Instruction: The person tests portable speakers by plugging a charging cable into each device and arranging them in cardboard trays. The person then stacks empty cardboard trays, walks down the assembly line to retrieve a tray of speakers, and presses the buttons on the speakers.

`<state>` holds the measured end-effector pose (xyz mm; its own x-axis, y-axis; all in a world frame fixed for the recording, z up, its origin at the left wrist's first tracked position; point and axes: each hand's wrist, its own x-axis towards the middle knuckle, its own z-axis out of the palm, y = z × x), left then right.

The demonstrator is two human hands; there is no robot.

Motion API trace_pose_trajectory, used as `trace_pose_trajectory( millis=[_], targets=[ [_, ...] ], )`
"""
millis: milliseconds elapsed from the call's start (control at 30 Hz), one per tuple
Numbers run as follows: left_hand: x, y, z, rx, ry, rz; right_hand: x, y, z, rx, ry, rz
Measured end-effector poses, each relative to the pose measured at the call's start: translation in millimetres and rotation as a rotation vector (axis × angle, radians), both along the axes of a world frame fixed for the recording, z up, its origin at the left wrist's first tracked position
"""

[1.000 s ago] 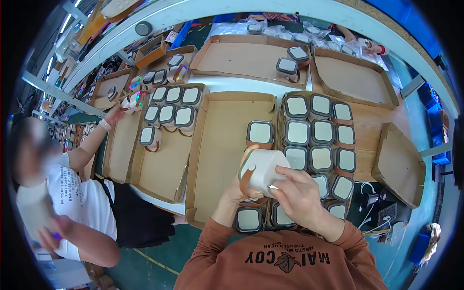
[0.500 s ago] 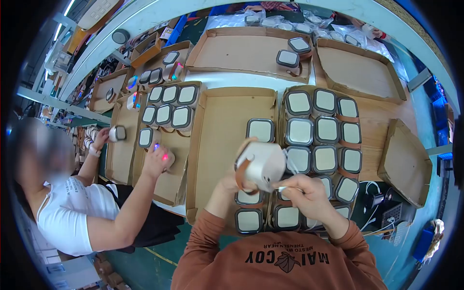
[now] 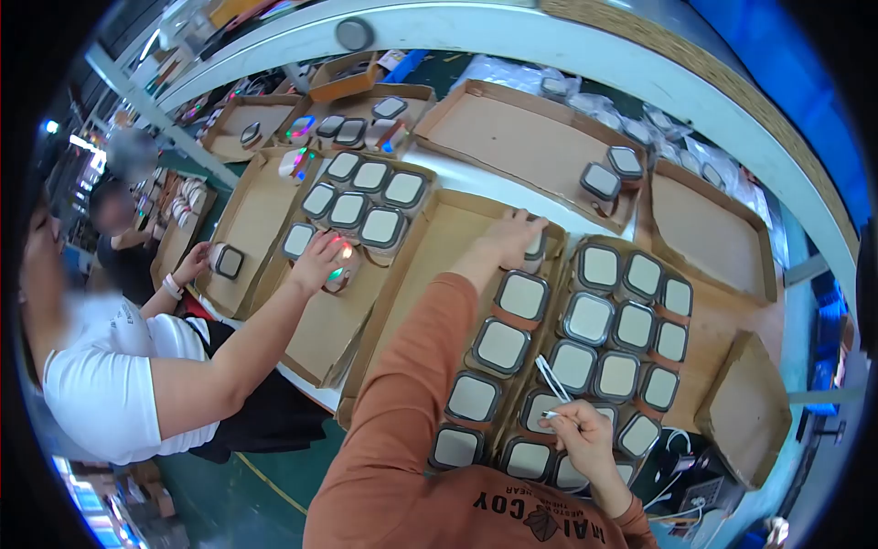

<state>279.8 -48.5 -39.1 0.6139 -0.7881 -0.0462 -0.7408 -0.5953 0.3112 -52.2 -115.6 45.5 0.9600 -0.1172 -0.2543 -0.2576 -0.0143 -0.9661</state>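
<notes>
My left hand (image 3: 514, 236) reaches far into the middle cardboard tray (image 3: 430, 229), its fingers wrapped over a square device (image 3: 534, 249) with a dark rim at the top of a column of similar ones. Below it in that column sits another device (image 3: 522, 296), pale face up. My right hand (image 3: 583, 434) pinches a white cable with a small plug (image 3: 550, 414), above the right tray of devices. A white looped strand (image 3: 552, 377) extends up and left from that hand over the pale faces.
A co-worker in a white shirt (image 3: 110, 366) stands at the left, one hand (image 3: 320, 260) on a lit device, the other on a device (image 3: 226, 261). More cardboard trays (image 3: 521, 137) line the back. A metal frame bar (image 3: 512, 46) crosses above. An angled tray (image 3: 745, 412) lies right.
My left hand has moved up and away from my body, and the white device is no longer held before me. My right hand has moved lower with the cable. The view has tilted.
</notes>
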Motion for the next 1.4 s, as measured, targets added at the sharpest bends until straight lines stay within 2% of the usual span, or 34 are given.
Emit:
trace_pose_trajectory(
  millis=[200, 367, 500, 567, 600, 667, 700, 733, 767, 833, 867, 933, 1067, 1233, 1300, 1333, 1400],
  targets=[
    [-1.6, 5.8, 2.2, 0.093, 0.066, -0.049, 4.2, 11.1, -6.5, 0.089, 0.045, -0.042],
    [2.4, 8.2, -8.7, 0.078, 0.061, -0.045, 2.9, 17.6, -11.9, 0.049, 0.027, 0.073],
    [13.1, 33.7, -6.2, -0.096, 0.160, -0.113, 3.6, 17.1, -7.1, 0.072, 0.100, 0.041],
    [21.9, 61.9, 3.1, -0.402, 0.475, -0.072, 5.1, 15.7, -7.1, 0.066, 0.110, 0.041],
    [32.1, 81.0, 2.7, -0.364, 0.306, -0.054, 5.9, 15.4, -7.8, 0.095, 0.129, 0.018],
    [43.7, 126.0, 29.2, 0.063, 0.032, 0.127, 6.7, 15.1, -11.6, 0.103, 0.156, 0.004],
    [47.7, 145.6, 45.3, 0.309, 0.008, 0.212, 7.2, 15.8, -13.2, 0.108, 0.159, 0.014],
    [64.2, 170.5, 34.4, 0.443, 0.070, 0.269, 8.9, 16.7, -15.0, 0.116, 0.166, 0.023],
    [66.1, 195.1, 18.6, 0.447, -0.038, 0.361, 11.5, 18.0, -16.8, 0.123, 0.172, 0.035],
    [46.8, 214.1, 48.0, 0.454, -0.022, 0.310, 16.7, 22.2, -19.9, 0.123, 0.187, 0.065],
    [43.8, 218.8, 39.3, 0.456, -0.021, 0.324, 19.4, 25.3, -20.9, 0.129, 0.190, 0.071],
    [43.0, 220.7, 7.2, 0.347, -0.268, 0.356, 22.9, 32.1, -19.4, 0.133, 0.197, 0.086],
    [49.0, 223.1, -28.1, 0.183, -0.424, 0.407, 29.7, 39.4, -10.3, 0.107, 0.187, 0.084],
    [18.2, 230.3, -14.9, 0.048, -0.468, 0.411, 17.1, 33.1, -9.6, 0.131, 0.134, 0.034],
    [0.0, 234.0, -14.6, -0.295, -0.458, 0.673, 10.8, 23.2, -10.4, 0.090, 0.141, 0.021],
    [-10.2, 232.1, -15.4, -0.291, -0.457, 0.659, 9.0, 16.4, -11.9, 0.043, 0.168, -0.006],
    [-32.1, 228.3, -15.8, -0.819, -0.324, 0.991, 13.1, 10.2, -4.6, -0.008, 0.115, -0.107]
  ],
)
